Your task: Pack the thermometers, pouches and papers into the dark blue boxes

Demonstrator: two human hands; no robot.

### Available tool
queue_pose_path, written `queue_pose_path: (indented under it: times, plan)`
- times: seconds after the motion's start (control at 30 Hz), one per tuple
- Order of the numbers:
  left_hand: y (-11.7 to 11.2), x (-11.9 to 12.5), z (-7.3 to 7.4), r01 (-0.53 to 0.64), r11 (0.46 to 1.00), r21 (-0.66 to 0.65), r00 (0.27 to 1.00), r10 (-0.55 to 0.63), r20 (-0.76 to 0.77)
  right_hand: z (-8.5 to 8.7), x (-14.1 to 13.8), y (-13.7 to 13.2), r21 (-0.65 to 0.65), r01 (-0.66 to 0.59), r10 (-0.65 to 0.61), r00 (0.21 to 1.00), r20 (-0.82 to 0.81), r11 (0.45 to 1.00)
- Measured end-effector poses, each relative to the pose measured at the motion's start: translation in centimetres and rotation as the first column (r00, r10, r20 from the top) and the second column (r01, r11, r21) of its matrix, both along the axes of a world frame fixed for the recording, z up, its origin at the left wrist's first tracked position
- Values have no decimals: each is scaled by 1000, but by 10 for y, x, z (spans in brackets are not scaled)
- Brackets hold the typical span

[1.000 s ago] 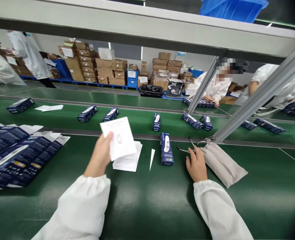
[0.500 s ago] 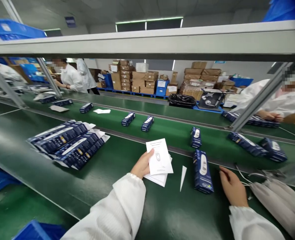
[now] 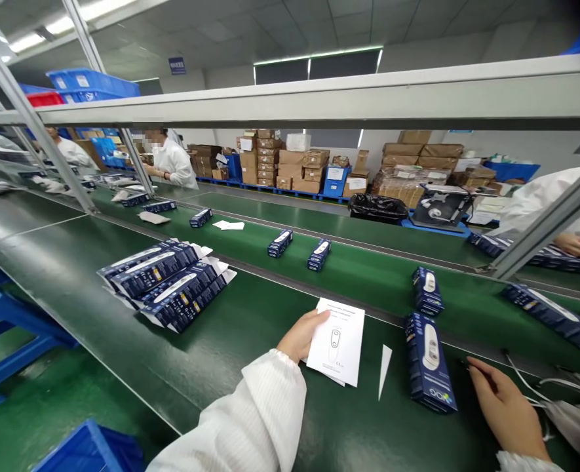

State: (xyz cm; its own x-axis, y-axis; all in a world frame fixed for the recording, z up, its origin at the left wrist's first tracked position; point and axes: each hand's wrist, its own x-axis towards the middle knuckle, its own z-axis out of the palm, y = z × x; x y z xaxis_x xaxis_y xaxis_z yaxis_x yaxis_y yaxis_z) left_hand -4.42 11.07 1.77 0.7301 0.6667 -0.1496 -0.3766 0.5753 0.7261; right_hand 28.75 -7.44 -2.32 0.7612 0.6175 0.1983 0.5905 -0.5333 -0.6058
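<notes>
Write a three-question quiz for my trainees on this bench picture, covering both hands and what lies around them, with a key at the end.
1. Multiple choice: what does the person's left hand hold?
a) a roll of tape
b) a white printed leaflet
c) a pair of scissors

2. True or false: the right hand is gripping the blue box nearest to it.

3. Short answer: what lies on the green work surface between the leaflet and that box?

Key
1: b.
2: False; a gap shows between the fingers and the box.
3: A narrow, pointed white piece, which looks like paper.
</notes>
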Motion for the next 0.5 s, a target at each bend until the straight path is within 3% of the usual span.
queue_pose_path:
  times: [0.27, 0.5]
  plan:
    - [3, 3, -9, -71, 997, 33, 997, 71, 3, -7, 6, -4, -19, 8, -8, 1000, -27, 1000]
    - [3, 4, -11, -76, 996, 42, 997, 76, 11, -36, 31, -3, 22, -16, 15, 998, 58, 1000]
